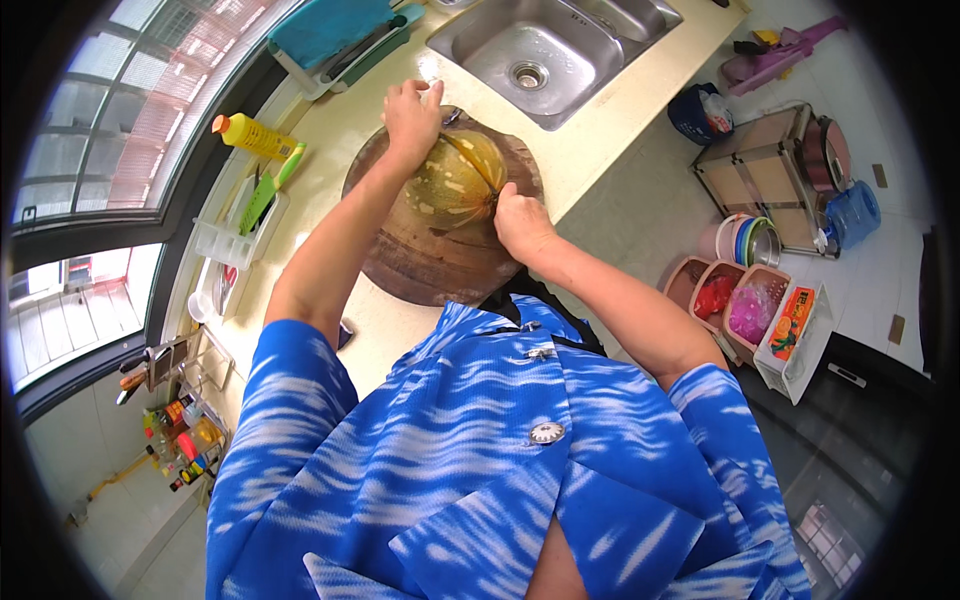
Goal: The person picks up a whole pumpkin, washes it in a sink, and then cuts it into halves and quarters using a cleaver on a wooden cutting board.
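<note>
A green and yellow mottled pumpkin (452, 184) rests on a thick round wooden chopping board (420, 266) on the counter. A long dark slit runs along its upper right side. My left hand (414, 116) is at the pumpkin's far end, with fingers bent; its palm side is hidden. My right hand (521, 221) has its fingers curled against the near right end, beside the end of the slit. What the curled fingers hold, if anything, is hidden. A small shiny dark-blue object (451, 116) shows just past the pumpkin, near my left hand; its kind is unclear.
Beyond the board is a steel sink (536, 56). Along the window side stand a rack with a teal cloth (326, 30), a yellow bottle (259, 136), a tray with a green slotted utensil (259, 202), and a knife rack (169, 360). Baskets (716, 292) stand to the right.
</note>
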The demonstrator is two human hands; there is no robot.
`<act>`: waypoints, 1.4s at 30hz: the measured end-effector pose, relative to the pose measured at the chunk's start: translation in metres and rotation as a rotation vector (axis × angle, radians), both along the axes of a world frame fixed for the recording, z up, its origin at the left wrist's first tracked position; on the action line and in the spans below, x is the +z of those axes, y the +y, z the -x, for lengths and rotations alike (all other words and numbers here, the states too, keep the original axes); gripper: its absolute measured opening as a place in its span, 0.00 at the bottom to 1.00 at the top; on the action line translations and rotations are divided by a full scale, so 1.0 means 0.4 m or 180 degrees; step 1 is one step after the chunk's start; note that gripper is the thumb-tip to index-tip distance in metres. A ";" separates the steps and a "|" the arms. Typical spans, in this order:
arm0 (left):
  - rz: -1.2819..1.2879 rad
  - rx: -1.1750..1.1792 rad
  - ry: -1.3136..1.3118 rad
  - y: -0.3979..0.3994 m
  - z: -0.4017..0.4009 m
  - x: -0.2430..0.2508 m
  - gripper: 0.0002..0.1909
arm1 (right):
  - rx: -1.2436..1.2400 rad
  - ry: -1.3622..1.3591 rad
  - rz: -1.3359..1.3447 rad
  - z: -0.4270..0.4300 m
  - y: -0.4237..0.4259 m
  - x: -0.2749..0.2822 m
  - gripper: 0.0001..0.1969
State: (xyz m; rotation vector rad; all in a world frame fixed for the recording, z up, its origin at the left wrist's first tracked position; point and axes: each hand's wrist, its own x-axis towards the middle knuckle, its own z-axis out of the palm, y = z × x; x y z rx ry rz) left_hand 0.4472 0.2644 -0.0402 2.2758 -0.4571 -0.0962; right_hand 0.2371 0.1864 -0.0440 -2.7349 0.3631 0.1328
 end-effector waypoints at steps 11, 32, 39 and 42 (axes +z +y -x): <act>-0.0468 -0.0386 -0.1065 0.086 0.253 0.043 0.27 | 0.0311 -0.0027 -0.0621 -0.020 -0.059 0.028 0.09; -0.0981 -0.0592 -0.1764 0.089 0.264 0.057 0.28 | 0.0388 0.1186 -0.0589 -0.131 -0.014 0.257 0.08; -0.0348 -0.0740 -0.1538 0.099 0.238 0.053 0.28 | 0.0839 0.0983 0.0045 -0.077 -0.040 0.261 0.09; -0.0427 -0.0624 -0.1546 0.107 0.231 0.041 0.24 | 0.0652 0.0971 -0.0063 -0.053 -0.031 0.233 0.08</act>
